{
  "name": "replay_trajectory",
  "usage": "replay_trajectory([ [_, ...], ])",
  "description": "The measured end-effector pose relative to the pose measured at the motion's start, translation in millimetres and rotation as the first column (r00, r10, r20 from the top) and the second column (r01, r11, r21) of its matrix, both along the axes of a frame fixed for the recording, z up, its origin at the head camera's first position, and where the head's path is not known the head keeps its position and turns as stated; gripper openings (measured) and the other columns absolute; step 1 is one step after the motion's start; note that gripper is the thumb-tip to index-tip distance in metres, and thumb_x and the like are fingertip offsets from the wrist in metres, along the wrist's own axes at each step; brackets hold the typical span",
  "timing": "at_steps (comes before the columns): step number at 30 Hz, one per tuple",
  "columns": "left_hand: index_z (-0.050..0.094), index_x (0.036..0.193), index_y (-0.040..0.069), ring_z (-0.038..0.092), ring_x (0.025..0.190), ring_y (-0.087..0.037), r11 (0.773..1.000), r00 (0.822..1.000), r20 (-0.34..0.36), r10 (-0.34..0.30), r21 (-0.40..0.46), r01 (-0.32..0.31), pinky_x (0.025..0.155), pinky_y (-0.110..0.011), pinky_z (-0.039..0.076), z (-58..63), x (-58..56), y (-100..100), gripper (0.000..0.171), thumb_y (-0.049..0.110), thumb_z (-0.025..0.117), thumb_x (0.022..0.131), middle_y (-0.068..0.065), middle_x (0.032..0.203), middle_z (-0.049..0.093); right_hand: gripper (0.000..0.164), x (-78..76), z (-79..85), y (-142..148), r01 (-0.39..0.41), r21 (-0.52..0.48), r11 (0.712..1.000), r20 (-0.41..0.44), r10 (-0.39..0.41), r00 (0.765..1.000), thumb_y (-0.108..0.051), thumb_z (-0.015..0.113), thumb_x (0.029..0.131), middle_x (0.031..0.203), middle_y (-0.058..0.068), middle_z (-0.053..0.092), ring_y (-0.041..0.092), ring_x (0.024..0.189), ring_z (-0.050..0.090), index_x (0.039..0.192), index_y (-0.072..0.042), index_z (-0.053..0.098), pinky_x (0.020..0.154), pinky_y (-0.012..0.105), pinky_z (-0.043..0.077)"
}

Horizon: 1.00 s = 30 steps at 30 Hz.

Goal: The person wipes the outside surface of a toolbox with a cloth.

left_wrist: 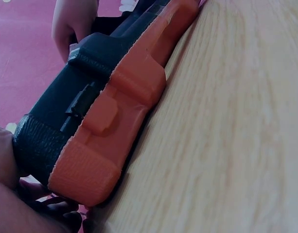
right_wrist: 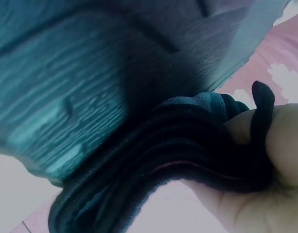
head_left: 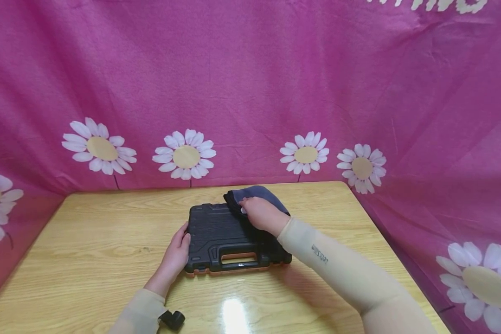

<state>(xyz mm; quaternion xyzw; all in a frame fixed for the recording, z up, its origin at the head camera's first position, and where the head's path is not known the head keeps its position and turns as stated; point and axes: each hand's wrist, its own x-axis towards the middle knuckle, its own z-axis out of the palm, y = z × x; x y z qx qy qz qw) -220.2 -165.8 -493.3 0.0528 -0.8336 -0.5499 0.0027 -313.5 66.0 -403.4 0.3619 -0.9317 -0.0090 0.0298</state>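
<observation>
A black hard plastic carrying case [head_left: 217, 227] with an orange lower half lies flat on the wooden table, its handle facing me. My left hand [head_left: 177, 250] holds the case's left side near the front corner; in the left wrist view its fingers wrap that corner in shadow. My right hand [head_left: 263, 214] grips a folded dark blue-grey cloth item [head_left: 259, 192] with black edging, over the case's back right part. Its stacked black layers [right_wrist: 153, 141] show in the right wrist view, tight against the ribbed lid [right_wrist: 66, 97].
A wooden table [head_left: 87, 241] extends around the case. Pink fabric [head_left: 242, 93] printed with white daisies hangs behind and at both sides. A small black wrist device [head_left: 173, 320] sits at my left sleeve.
</observation>
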Motion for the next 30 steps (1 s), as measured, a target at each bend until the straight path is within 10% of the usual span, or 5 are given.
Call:
replay_trajectory([
  [30,0.017,0.151,0.001,0.013,0.140,-0.041,1.000,1.000,0.017,0.006,0.007,-0.007,0.116,-0.060,0.015,0.3,-0.8,1,0.050,0.018,0.026,0.104,-0.030,0.155,0.017,0.035,-3.5,-5.4,15,0.030,-0.030,0.999,0.044,-0.028,0.999,-0.008,0.048,0.097,0.130,0.017,0.061,0.026,0.119,0.054,0.130,0.000,0.056,0.105,0.039,0.044],
])
